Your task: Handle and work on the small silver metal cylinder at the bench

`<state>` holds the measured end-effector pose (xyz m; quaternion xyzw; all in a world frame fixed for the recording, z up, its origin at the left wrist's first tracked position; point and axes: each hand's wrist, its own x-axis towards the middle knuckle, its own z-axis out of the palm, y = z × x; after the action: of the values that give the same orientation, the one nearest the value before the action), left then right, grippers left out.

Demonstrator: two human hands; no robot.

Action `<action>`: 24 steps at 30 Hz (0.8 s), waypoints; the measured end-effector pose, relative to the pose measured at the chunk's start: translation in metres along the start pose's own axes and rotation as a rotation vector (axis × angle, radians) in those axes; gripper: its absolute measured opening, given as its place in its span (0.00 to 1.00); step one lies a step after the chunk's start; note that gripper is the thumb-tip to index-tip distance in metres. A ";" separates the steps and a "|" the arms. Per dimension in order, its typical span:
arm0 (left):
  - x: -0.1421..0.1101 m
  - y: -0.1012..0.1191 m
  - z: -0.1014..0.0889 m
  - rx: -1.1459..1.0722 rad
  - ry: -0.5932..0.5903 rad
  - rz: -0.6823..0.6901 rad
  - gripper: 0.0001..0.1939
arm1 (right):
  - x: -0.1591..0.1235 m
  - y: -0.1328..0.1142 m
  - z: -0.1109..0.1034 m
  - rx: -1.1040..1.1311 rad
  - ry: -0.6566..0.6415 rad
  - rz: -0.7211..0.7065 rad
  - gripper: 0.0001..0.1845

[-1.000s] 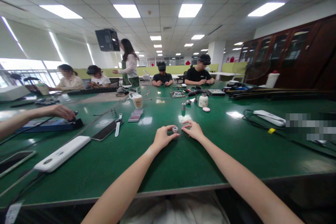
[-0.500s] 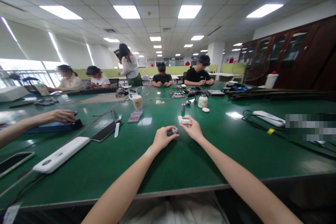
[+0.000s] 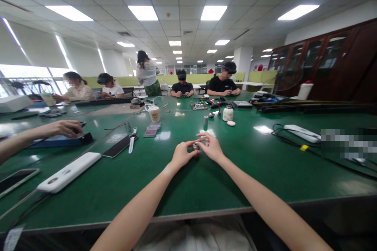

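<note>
One metal cylinder (image 3: 196, 147), pinched in my left hand (image 3: 181, 154); right hand (image 3: 213, 149), half-open, beside its top; best steadied upright.

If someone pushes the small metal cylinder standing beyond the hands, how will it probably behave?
The cylinder looks like shiny metal, so it is probably stiff. Standing upright, taller than wide, it might tip. Its round side could then roll on the smooth table.

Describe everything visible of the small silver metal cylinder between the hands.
The silver cylinder is short, shiny, metallic-looking and roughly upright, just above or on the green tabletop. The bare left hand grips its sides between thumb and fingers; the bare right hand reaches its top, contact unclear. Finer parts are too small to tell.
</note>
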<state>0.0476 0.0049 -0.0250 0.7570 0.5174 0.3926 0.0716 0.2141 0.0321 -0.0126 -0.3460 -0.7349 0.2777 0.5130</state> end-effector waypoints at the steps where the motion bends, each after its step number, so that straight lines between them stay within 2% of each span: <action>1: 0.000 0.000 0.000 0.000 0.000 0.002 0.24 | 0.000 0.000 0.000 -0.008 -0.003 -0.003 0.17; 7: 0.000 0.000 0.000 0.007 -0.005 0.003 0.23 | -0.001 0.001 0.004 0.000 -0.040 0.043 0.17; 13: 0.000 -0.005 0.004 -0.027 0.021 -0.025 0.26 | -0.004 -0.005 0.005 0.209 -0.070 0.179 0.21; 24: -0.001 -0.002 0.003 -0.021 0.025 -0.010 0.24 | -0.006 -0.009 -0.001 0.200 0.019 0.266 0.20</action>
<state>0.0476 0.0055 -0.0285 0.7487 0.5177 0.4071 0.0749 0.2140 0.0218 -0.0085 -0.3902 -0.6463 0.4117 0.5105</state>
